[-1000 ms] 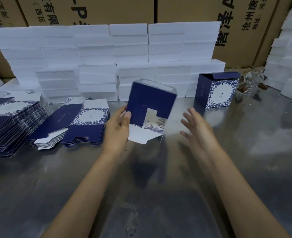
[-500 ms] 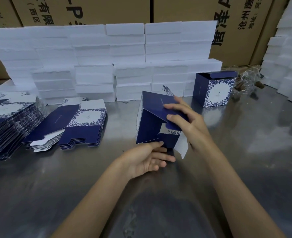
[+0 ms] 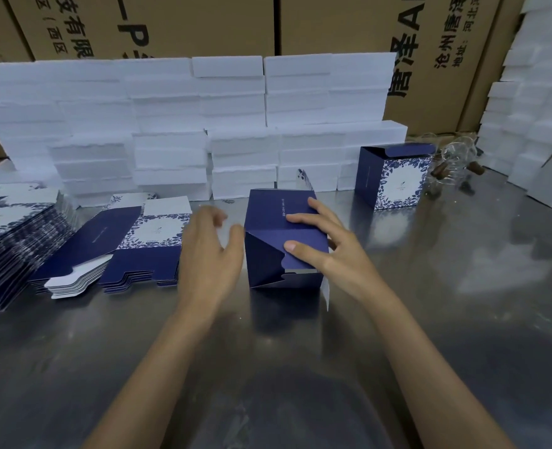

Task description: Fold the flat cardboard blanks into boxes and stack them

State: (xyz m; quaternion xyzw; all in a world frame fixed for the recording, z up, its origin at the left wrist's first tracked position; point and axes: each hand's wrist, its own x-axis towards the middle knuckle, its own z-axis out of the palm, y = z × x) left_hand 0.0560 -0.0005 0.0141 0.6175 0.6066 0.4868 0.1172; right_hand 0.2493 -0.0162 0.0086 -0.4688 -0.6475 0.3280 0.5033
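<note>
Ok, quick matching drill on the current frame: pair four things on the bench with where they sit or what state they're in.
Things:
1. half-folded box
2. finished box
3. flat blanks
4. left hand

States or places:
A. stands upright at the far right, by the white foam blocks
B. open, beside the box being folded
C. under the right hand, bottom flaps partly tucked
D. lying in stacks at the left of the metal table

Pairs: 1-C, 2-A, 3-D, 4-B
</note>
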